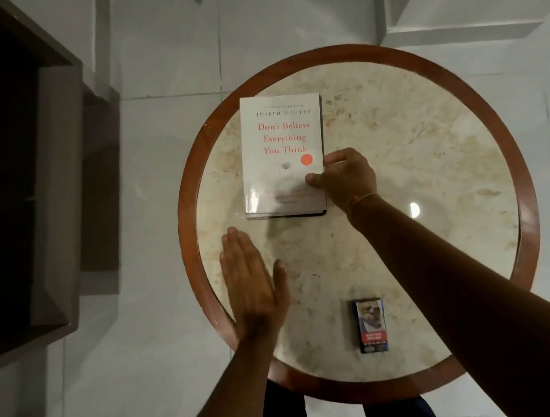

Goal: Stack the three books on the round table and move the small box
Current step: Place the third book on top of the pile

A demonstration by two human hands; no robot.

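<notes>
We see a round table [427, 117], marble top, wood rim, on white floor tiles [162, 50]. Right hand [345, 175] pinches the white book [283, 153]; left hand [253, 285] flat, fingers open. Small box [370, 325] near front edge.

Counter [414, 159]: cream marble top with tan mottling, red-brown wooden rim. Book [281, 153]: white cover, red title lettering, one orange dot. Small box [370, 325]: dark blue with a red band. Floor [166, 152]: pale grey tiles.
</notes>
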